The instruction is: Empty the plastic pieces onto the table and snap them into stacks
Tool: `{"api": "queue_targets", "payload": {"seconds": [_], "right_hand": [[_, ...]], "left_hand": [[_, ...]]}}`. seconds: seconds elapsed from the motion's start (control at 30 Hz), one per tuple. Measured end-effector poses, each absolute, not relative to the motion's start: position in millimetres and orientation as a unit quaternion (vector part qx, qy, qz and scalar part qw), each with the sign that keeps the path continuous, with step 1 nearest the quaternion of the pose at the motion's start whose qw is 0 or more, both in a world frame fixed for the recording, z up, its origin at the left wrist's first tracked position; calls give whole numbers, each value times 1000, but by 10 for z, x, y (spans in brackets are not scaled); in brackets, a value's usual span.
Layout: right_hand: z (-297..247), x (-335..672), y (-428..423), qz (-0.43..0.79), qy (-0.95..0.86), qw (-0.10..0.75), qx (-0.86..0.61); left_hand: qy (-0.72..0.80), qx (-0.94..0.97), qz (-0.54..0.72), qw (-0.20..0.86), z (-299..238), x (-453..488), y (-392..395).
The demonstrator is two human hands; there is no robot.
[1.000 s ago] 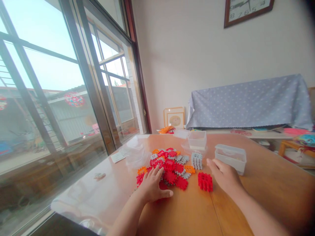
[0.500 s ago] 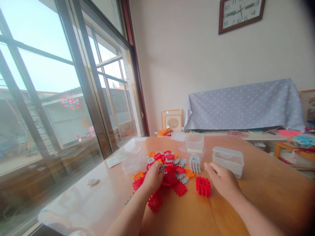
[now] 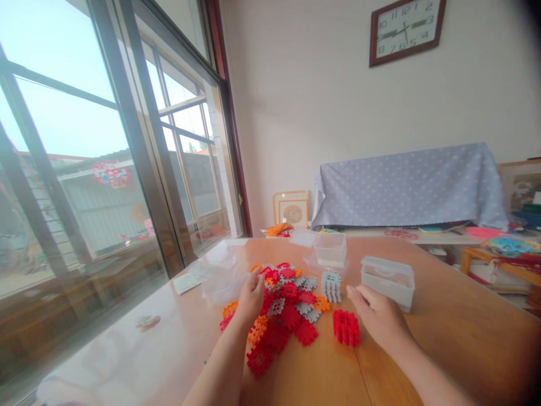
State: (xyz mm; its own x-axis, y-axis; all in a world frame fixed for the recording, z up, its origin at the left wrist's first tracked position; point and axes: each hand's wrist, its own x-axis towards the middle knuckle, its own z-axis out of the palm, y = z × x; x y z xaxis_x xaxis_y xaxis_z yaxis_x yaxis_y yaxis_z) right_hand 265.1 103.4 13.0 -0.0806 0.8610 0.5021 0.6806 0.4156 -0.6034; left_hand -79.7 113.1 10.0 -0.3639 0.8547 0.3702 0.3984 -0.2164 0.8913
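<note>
A pile of flat plastic interlocking tiles (image 3: 276, 335) in red, orange and grey lies in the middle of the table. At the pile's left side is my left hand (image 3: 251, 294), its fingers curled together; what they hold, if anything, is hidden. My right hand (image 3: 378, 313) is closed to the right of the pile, with no tile showing in its fingers. Just left of that hand stand a grey stack of tiles (image 3: 331, 287) and, nearer me, a red stack of tiles (image 3: 346, 328).
A clear plastic box (image 3: 387, 282) stands behind my right hand, another clear box (image 3: 330, 249) farther back. Clear plastic lids (image 3: 224, 285) and a pale card (image 3: 186, 283) lie left of the pile. A small object (image 3: 147, 321) is on the table's left. Glass windows (image 3: 67, 141) flank the table.
My left hand has shifted left and away over the pile, uncovering red, orange and grey tiles. My right hand stays closed by the two stacks. The view has shifted slightly.
</note>
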Motion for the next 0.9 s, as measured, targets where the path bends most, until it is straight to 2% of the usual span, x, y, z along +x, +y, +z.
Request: {"api": "queue_targets", "payload": {"seconds": [0.17, 0.33, 0.57, 0.73, 0.9], "right_hand": [[121, 2651, 1042, 112, -723, 429, -530], [179, 2646, 953, 123, -729, 426, -522], [280, 2614, 865, 137, -729, 429, -516], [272, 2612, 860, 143, -734, 423, -512], [257, 2608, 878, 142, -726, 429, -518]], "left_hand": [[661, 533, 513, 129, 27, -1027, 1105], [721, 564, 394, 82, 1, -1058, 1028], [746, 604, 280, 32, 136, -925, 881], [741, 618, 263, -15, 210, -908, 857], [720, 595, 357, 19, 247, -969, 877]]}}
